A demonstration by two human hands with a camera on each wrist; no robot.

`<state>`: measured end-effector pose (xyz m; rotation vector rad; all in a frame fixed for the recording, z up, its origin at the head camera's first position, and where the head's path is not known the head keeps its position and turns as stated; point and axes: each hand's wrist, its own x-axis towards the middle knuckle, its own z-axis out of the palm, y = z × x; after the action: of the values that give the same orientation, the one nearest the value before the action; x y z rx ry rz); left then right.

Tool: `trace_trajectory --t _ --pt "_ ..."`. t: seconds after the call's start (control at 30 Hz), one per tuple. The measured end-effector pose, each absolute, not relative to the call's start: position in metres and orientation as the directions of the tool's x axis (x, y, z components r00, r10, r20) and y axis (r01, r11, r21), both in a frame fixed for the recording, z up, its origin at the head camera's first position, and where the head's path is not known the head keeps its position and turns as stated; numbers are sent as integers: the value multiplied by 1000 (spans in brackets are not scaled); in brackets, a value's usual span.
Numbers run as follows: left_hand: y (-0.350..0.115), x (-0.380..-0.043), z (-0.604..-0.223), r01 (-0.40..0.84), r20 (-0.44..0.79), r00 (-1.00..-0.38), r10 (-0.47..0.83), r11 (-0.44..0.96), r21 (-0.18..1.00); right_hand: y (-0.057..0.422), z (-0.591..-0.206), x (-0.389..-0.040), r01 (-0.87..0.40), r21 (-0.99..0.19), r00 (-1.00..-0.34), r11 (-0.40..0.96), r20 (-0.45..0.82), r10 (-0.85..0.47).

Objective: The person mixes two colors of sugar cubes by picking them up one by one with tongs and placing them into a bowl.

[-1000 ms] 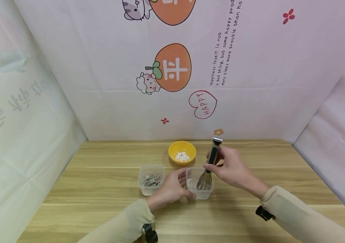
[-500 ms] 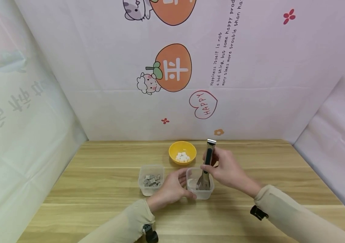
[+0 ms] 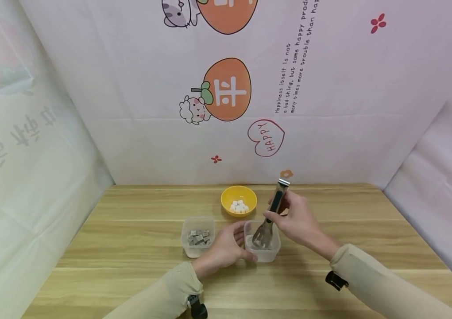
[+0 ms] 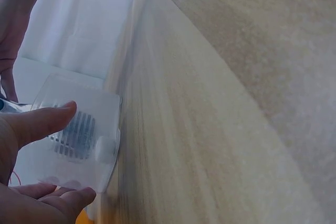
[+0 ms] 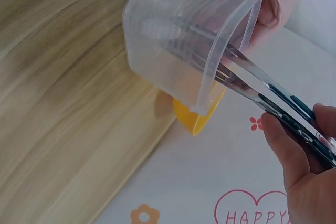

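Over the bench point(image 3: 142, 270), at 2 o'clock from a clear tub point(image 3: 266, 256), the right hand point(image 3: 299, 220) is clamped on tilted metal tongs point(image 3: 276, 201), their broad ends inside that tub. At its 9 o'clock, the left hand point(image 3: 224, 247) grips its side between thumb and fingers. Farther out at 9 stands a second tub point(image 3: 195, 252) of grey cubes point(image 3: 199, 238); at 11, a yellow bowl point(image 3: 229, 195) holds white cubes point(image 3: 239, 207).

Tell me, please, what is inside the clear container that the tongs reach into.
The tongs' slotted ends are inside the clear container, with a pale shape beside them that I cannot identify; whatever lies beneath the tongs is covered.
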<state>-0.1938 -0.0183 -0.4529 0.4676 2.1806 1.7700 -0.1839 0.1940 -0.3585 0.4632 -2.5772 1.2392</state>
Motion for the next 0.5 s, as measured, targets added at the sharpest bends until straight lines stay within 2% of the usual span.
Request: trace_trajectory --t 0.27,0.5 --pt "-19 -194 -451 41 -33 -903 429 163 986 197 -361 -184 -411 -671 -908 617 358 -217" --pt "-18 -195 -453 53 -30 -902 431 181 982 193 -364 -183 -375 -695 -921 614 357 -158"
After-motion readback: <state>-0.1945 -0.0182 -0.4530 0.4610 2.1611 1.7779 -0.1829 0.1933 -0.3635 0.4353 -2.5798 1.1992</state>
